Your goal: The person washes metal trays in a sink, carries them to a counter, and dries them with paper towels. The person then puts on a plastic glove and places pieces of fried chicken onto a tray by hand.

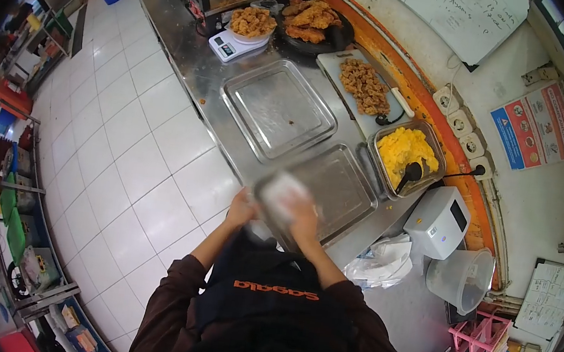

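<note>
Two shallow metal trays lie side by side on the steel counter. My left hand (242,209) is closed at the near-left edge of the closer tray (354,184), with its thumb at the rim. Over the left part of that tray is my right hand (302,214), smeared by motion, with a white cloth or tissue (282,191) under its fingers. The white piece is blurred too. Just beyond, the other metal tray (279,109) holds only a small dark crumb.
A glass container (427,182) of yellow food with a black ladle (410,175) stands right of the trays. Behind are a cutting board (333,62) with chopped fried pieces, a knife (402,102), a scale (230,46) and fried chicken (310,16). Plastic bags (383,260) lie at right.
</note>
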